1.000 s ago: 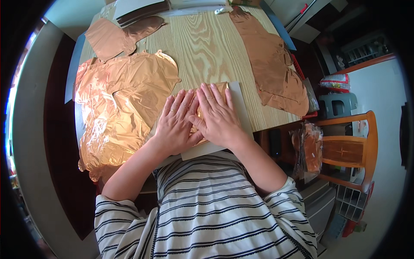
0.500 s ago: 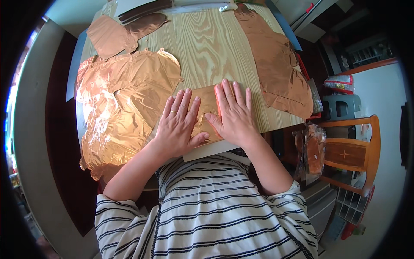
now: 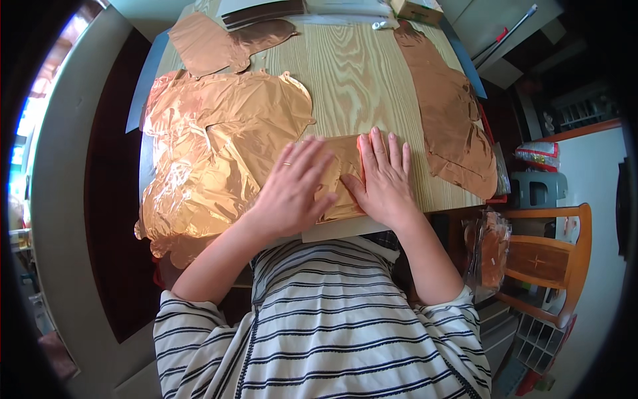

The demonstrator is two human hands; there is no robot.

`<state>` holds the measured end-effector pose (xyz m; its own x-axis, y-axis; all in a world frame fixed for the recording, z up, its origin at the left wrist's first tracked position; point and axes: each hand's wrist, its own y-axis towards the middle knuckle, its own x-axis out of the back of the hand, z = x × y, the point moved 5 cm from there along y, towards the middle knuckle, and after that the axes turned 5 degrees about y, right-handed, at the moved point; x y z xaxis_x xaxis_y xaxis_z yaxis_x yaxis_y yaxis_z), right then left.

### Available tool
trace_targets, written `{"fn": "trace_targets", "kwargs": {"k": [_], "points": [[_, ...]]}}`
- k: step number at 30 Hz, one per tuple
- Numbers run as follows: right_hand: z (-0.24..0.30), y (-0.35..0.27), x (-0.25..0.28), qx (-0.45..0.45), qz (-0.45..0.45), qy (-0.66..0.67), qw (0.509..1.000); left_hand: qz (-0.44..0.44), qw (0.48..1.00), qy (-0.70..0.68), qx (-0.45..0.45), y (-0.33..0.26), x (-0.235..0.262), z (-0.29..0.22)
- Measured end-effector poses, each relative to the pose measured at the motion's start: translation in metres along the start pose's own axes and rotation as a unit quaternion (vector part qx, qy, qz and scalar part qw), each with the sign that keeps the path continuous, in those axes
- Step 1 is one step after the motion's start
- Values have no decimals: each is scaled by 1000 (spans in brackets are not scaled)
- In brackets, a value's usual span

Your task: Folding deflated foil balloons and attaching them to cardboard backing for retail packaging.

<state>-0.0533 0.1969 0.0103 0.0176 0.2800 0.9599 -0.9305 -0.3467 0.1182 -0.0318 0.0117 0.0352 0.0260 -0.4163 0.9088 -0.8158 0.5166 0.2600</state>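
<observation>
a person in a striped top presses both palms flat on a small copper foil sheet that lies over a pale board at the near edge of a wooden table. the left hand, a ring on one finger, lies spread with fingers apart on the sheet's left half; the right hand lies spread just beside it on the right half, thumbs nearly meeting. neither hand grips anything: both lie open, flat, bearing down.

the step in hand looks like smoothing the foil onto the board beneath. judging by the wrinkles between the thumbs, the next move calls for an even outward sweep of the palms, light enough not to tear so thin a sheet.

counted on the table: one small sheet under the hands, one large crumpled foil sheet touching it on the left, one cut-out foil piece at the far left, one long foil strip down the right side. a wooden chair stands off to the right.
</observation>
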Motion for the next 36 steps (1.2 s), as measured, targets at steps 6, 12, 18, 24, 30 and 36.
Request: {"fn": "trace_targets", "kwargs": {"k": [6,12,18,24,30,36], "points": [[-1,-2,-1,-3,-5,2,1000,18,997,68,-13,-3,-21,4],[2,0,2,-4,-1,6,1000,31,999,-34,14,-4,-7,19],[3,7,14,6,-1,24,1000,-36,977,-157,137,-7,16,28],[8,10,15,-1,-22,25,999,-60,978,-85,180,-13,9,8],[13,8,12,-7,4,5,1000,-71,975,-84,192,-7,-3,8],[14,7,11,-8,-2,-12,1000,-82,978,-80,173,-11,-10,11]]}}
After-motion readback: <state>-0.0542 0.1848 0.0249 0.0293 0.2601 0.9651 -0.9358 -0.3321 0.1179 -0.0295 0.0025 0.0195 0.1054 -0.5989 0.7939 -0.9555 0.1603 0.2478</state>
